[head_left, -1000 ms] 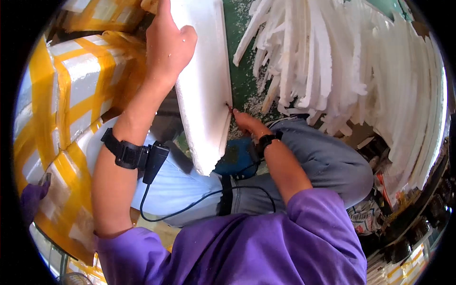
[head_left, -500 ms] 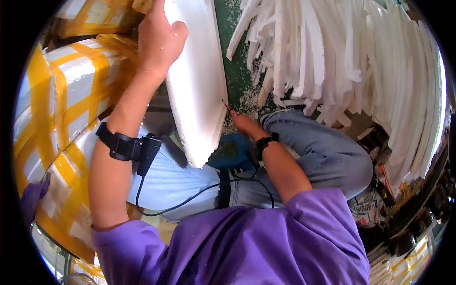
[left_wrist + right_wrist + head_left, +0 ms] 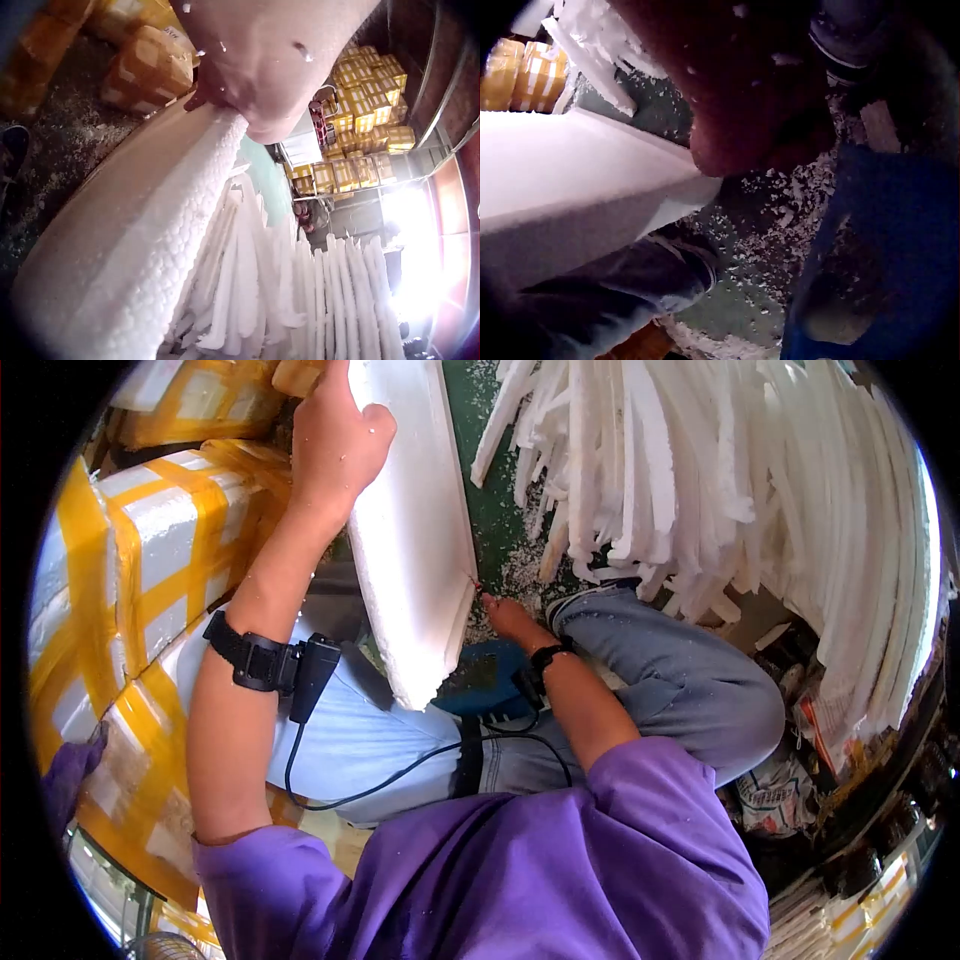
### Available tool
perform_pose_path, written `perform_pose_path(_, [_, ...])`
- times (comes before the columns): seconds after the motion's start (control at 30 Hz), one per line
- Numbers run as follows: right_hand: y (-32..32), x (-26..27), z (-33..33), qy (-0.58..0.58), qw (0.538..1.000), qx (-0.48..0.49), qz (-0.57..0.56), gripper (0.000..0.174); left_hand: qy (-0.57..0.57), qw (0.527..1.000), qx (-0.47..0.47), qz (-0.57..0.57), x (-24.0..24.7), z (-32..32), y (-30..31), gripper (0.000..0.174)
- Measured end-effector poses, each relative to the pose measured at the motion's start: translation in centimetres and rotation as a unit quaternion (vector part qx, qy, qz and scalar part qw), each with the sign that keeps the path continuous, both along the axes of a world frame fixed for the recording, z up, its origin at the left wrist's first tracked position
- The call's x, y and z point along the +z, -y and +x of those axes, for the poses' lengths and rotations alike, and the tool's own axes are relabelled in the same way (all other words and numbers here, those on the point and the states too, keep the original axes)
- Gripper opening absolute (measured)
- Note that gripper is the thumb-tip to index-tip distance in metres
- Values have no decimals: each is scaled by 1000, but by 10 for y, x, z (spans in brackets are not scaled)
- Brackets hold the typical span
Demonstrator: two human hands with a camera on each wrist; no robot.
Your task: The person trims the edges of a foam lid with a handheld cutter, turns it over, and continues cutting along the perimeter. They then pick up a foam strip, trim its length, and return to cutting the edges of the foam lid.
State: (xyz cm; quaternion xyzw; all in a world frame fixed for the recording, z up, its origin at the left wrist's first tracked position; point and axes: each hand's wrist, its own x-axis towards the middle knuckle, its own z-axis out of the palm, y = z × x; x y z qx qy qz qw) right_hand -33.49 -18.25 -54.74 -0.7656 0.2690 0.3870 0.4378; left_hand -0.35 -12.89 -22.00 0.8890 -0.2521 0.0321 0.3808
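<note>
A long white foam board (image 3: 410,530) slants across the head view, its ragged near end over the person's lap. At its far left edge, my left hand (image 3: 340,445) grips it; the left wrist view shows this hand (image 3: 259,64) over the beaded foam edge, its fingers partly hidden. My right hand (image 3: 510,618) pinches a thin tool with a red part (image 3: 478,587), the tip right at the board's right edge. A narrow line runs along that edge below the tip. In the right wrist view the right hand (image 3: 742,112) is dark and hides the tool.
Many cut white foam strips (image 3: 640,470) lie heaped to the right. Foam crumbs (image 3: 520,570) cover the green surface. White boxes with yellow tape (image 3: 170,530) are stacked on the left. A blue object (image 3: 485,675) sits between the legs, and a black cable (image 3: 420,772) crosses the lap.
The board and left hand have shifted slightly left and up in the head view. The right hand and tool are a little closer to the board's near end. Both grips are unchanged.
</note>
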Motion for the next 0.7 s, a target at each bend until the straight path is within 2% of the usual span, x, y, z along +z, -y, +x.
perform_pose_path(0.13, [24,21,-6,-44,998,38,14,79,22,1000,13,10,-12,6,-3,80])
perform_pose_path(0.27, [23,34,-1,-58,998,36,-7,74,92,996,-6,10,-20,11,-10,79])
perform_pose_path(0.37, [20,27,0,-37,998,32,-31,72,58,997,18,39,-17,13,-14,79])
perform_pose_path(0.47, [10,23,0,-43,997,34,-51,70,24,999,20,16,-8,7,-2,80])
perform_pose_path(0.57, [2,-13,-16,-15,996,35,-79,72,-35,999,20,17,2,5,1,80])
perform_pose_path(0.6, [5,-19,-15,-16,998,30,-56,73,-64,998,23,14,4,4,2,80])
perform_pose_path(0.63, [6,-24,-16,-18,999,25,-32,75,41,998,27,32,-8,5,0,78])
perform_pose_path(0.7, [15,-14,-13,-16,1000,3,26,78,-7,995,28,100,-14,7,-9,82])
